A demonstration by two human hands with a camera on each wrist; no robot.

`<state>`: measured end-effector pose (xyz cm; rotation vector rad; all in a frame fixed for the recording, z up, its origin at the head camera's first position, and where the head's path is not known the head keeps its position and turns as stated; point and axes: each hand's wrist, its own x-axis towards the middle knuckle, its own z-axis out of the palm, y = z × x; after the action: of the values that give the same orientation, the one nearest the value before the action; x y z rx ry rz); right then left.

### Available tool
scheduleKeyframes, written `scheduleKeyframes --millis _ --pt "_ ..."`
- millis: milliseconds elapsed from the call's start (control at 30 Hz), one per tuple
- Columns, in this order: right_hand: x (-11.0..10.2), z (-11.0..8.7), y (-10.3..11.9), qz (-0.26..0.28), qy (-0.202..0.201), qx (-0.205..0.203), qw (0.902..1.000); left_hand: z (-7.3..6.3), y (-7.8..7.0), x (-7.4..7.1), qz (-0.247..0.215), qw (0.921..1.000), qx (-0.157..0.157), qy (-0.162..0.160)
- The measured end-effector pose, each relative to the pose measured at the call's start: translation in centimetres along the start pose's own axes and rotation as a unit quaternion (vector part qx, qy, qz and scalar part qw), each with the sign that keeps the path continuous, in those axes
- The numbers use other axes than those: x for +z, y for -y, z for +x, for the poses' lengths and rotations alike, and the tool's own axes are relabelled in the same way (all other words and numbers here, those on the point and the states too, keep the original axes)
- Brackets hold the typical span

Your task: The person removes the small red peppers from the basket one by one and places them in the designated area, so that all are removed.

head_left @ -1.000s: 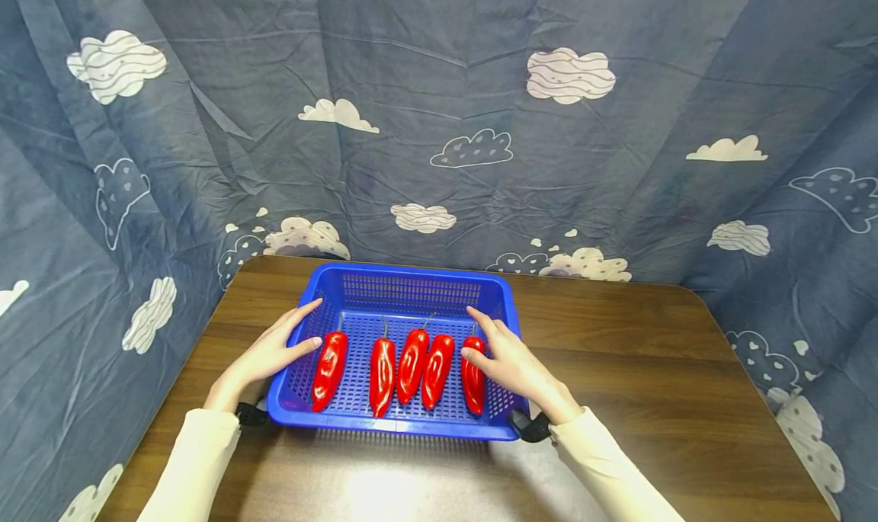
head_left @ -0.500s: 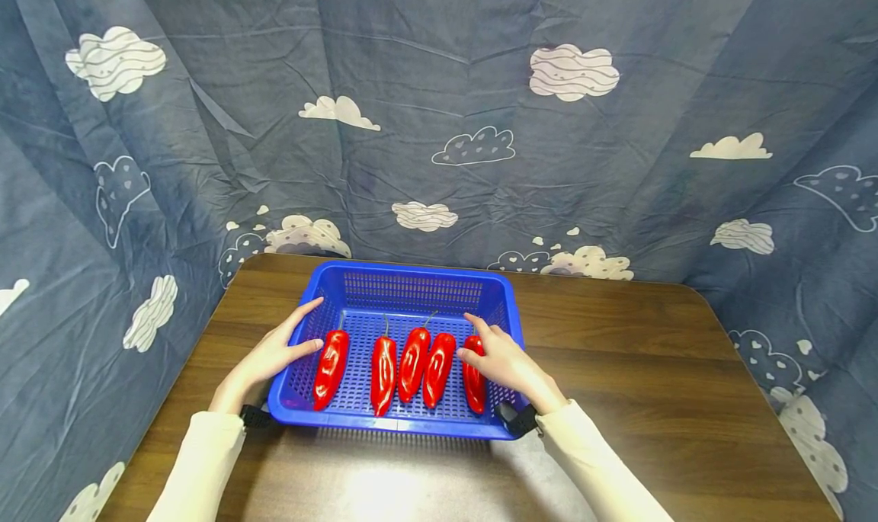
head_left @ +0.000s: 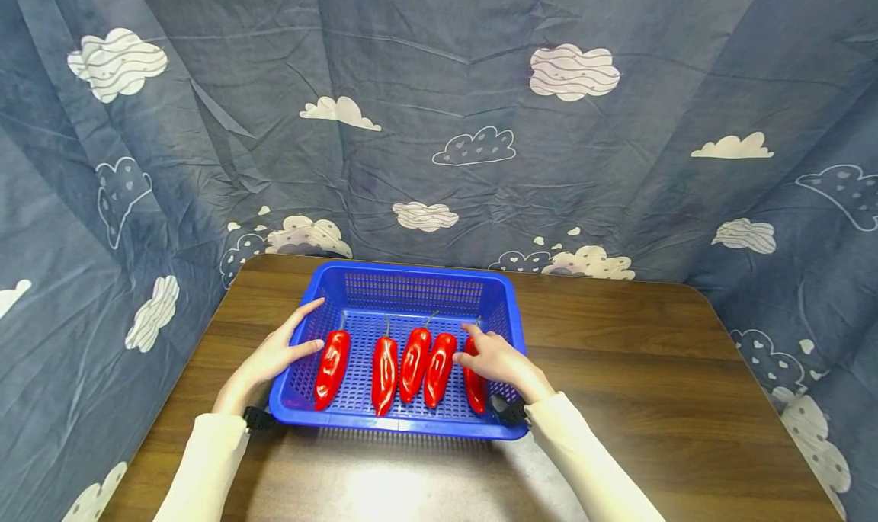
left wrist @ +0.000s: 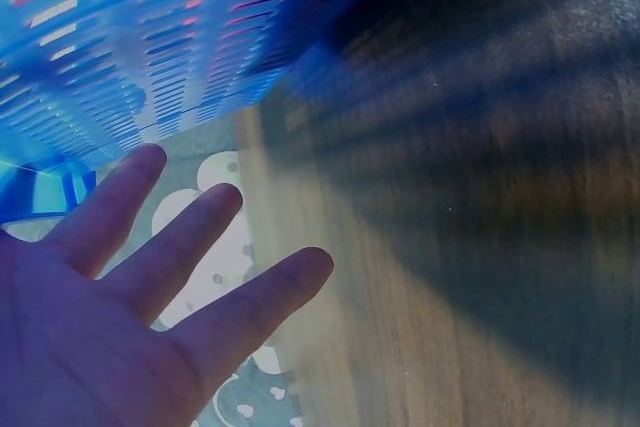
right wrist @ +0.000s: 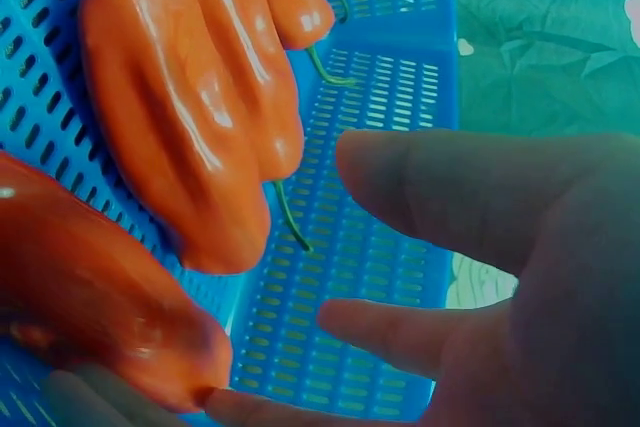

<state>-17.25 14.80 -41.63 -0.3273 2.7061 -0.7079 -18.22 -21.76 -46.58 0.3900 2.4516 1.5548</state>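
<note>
Several glossy red peppers with thin green stems lie in a blue plastic basket [head_left: 395, 425]. My right hand [head_left: 504, 360] reaches over the basket's right side, above the rightmost pepper [head_left: 475, 392]. In the right wrist view, that pepper [right wrist: 105, 292] has fingertips right at its stem end, while the thumb and another finger are spread apart. At the basket's left rim is my left hand [head_left: 273, 352], fingers extended and thumb overlapping the basket's inside. The left wrist view shows three straight, spread fingers outside the slotted basket wall [left wrist: 150, 47].
The basket stands on a brown wooden table [head_left: 617, 354], towards its left half. A dark blue curtain [head_left: 411, 88] with white clouds hangs behind and at both sides. Bright glare shows on the table before the basket.
My right hand has moved a little left and down over the rightmost pepper, covering more of its upper part. The left hand stays almost in place at the basket's left rim.
</note>
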Motion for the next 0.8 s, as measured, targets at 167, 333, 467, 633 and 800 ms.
scheduleKeyframes --millis 167,333,467,633,800 --pt "0.3 0.3 -0.1 -0.008 0.005 0.012 0.9999 0.1 0.1 0.1 -0.027 0.9996 0.001 0.001" --pt "0.6 0.7 -0.2 -0.008 -0.002 0.011 0.9999 0.2 0.2 0.2 -0.048 0.9988 0.007 0.003" --pt "0.7 1.0 -0.4 -0.001 -0.010 -0.006 0.9999 0.2 0.1 0.1 -0.053 0.9985 0.009 0.003" --pt "1.0 1.3 -0.7 0.006 -0.012 -0.026 0.9996 0.1 0.0 0.1 -0.058 0.9982 0.015 0.007" --pt "1.3 1.5 -0.9 0.016 -0.004 -0.024 0.9996 0.2 0.2 0.2 -0.072 0.9973 0.016 0.005"
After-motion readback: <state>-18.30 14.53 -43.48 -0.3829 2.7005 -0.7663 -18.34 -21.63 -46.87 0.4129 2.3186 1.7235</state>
